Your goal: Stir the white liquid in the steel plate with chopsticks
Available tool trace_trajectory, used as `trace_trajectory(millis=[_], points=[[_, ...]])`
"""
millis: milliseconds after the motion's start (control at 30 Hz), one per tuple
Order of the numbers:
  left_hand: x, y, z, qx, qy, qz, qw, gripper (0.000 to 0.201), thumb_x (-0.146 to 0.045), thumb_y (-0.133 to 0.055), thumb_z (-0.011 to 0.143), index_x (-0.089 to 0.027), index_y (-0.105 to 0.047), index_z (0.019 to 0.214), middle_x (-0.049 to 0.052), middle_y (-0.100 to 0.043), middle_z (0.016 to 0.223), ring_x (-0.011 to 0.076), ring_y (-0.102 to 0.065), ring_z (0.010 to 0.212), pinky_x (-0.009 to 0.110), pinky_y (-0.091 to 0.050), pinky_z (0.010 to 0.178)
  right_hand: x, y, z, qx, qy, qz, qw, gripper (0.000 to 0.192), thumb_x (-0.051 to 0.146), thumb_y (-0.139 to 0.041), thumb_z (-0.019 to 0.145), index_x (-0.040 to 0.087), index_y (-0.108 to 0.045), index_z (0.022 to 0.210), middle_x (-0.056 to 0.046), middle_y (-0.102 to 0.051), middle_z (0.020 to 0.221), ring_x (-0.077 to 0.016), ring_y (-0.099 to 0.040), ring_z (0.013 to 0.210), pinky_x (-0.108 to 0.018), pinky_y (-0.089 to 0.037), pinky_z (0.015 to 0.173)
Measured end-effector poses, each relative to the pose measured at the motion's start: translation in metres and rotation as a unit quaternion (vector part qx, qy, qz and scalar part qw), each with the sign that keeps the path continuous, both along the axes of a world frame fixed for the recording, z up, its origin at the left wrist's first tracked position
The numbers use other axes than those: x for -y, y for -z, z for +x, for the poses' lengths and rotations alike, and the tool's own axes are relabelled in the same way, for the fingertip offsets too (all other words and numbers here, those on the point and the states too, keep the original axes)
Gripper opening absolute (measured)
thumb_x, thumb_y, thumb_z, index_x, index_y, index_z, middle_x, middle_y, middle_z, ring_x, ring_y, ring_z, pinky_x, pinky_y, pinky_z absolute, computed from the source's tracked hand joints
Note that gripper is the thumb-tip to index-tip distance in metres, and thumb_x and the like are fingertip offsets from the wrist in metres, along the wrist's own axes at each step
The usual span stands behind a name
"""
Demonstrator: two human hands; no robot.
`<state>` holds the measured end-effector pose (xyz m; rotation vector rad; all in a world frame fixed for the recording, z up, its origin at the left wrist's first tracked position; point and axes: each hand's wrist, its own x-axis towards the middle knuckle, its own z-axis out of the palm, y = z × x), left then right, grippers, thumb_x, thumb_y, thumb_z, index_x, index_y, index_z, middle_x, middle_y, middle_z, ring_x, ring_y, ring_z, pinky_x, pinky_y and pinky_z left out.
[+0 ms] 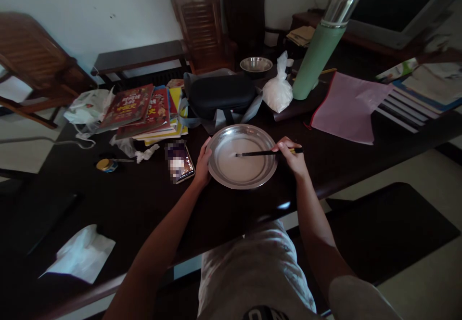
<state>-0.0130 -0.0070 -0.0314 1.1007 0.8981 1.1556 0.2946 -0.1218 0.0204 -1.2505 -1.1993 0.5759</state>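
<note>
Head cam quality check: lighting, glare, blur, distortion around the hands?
Head view: dim overall, the dark wooden table nearly black; the shallow round metal pan catches soft glare on its rim; wide-angle bend tilts the green metal flask; the phone screen is pixelated; frame edges smear. The left hand on the pan rim and the right hand holding the dark chopsticks stay fairly sharp.

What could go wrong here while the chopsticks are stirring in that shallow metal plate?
1. The metal plate is shallow and holds a pale liquid; brisk strokes with the chopsticks in the right hand could slop it over the rim.
2. The phone lies just beyond the left hand steadying the rim, so splashes may reach it.
3. The plate sits near the table edge; a push might tip it toward the lap.
</note>
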Motion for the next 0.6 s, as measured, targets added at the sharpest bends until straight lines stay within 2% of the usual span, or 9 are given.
trace_trajectory(millis=[67, 200, 367, 500, 600], points=[[-0.0004, 0.001, -0.0003, -0.002, 0.002, -0.002, 1.0, 0.079, -0.071, -0.088, 0.081, -0.03, -0.069, 0.145, 0.011, -0.07, 0.159, 0.0427, -0.058, 0.155, 0.056, -0.049, 0.128, -0.0003, 0.001, 0.0004, -0.015, 0.013, -0.003, 1.0, 0.062, 0.083, -0.073, 0.089, 0.028, -0.078, 0.062, -0.003, -0.074, 0.07, -0.0231, -0.069, 0.074, -0.041, -0.054, 0.079], [-0.0014, 0.0035, -0.0008, 0.004, 0.001, -0.005, 1.0, 0.078, -0.069, -0.088, 0.081, -0.03, -0.069, 0.146, 0.011, -0.07, 0.159, 0.0424, -0.06, 0.153, 0.055, -0.049, 0.128, -0.0017, 0.0024, 0.0007, -0.007, -0.026, -0.009, 1.0, 0.059, 0.083, -0.075, 0.088, 0.029, -0.081, 0.065, -0.003, -0.075, 0.071, -0.0232, -0.069, 0.074, -0.041, -0.053, 0.078], [-0.0028, 0.0055, -0.001, 0.001, 0.003, 0.005, 1.0, 0.071, -0.069, -0.086, 0.084, -0.032, -0.071, 0.144, 0.01, -0.071, 0.158, 0.0422, -0.06, 0.154, 0.055, -0.05, 0.127, -0.0024, 0.0025, 0.0009, -0.025, 0.015, 0.009, 1.0, 0.059, 0.083, -0.074, 0.089, 0.03, -0.08, 0.063, -0.003, -0.074, 0.068, -0.023, -0.068, 0.073, -0.041, -0.052, 0.078], [-0.0026, 0.0047, -0.0013, 0.005, 0.004, -0.003, 1.0, 0.077, -0.07, -0.088, 0.081, -0.031, -0.07, 0.145, 0.01, -0.071, 0.159, 0.0431, -0.06, 0.154, 0.057, -0.049, 0.128, -0.0023, 0.0028, 0.0005, -0.014, -0.017, -0.008, 1.0, 0.06, 0.083, -0.075, 0.088, 0.029, -0.078, 0.061, -0.003, -0.075, 0.071, -0.0234, -0.068, 0.075, -0.042, -0.053, 0.08], [-0.0018, 0.0036, -0.0017, 0.005, 0.005, -0.001, 1.0, 0.077, -0.07, -0.089, 0.081, -0.031, -0.07, 0.145, 0.01, -0.07, 0.159, 0.0433, -0.059, 0.155, 0.057, -0.049, 0.129, -0.0024, 0.0031, 0.0007, -0.004, 0.007, 0.006, 1.0, 0.06, 0.084, -0.075, 0.088, 0.029, -0.079, 0.063, -0.004, -0.076, 0.071, -0.0237, -0.069, 0.077, -0.042, -0.053, 0.082]])
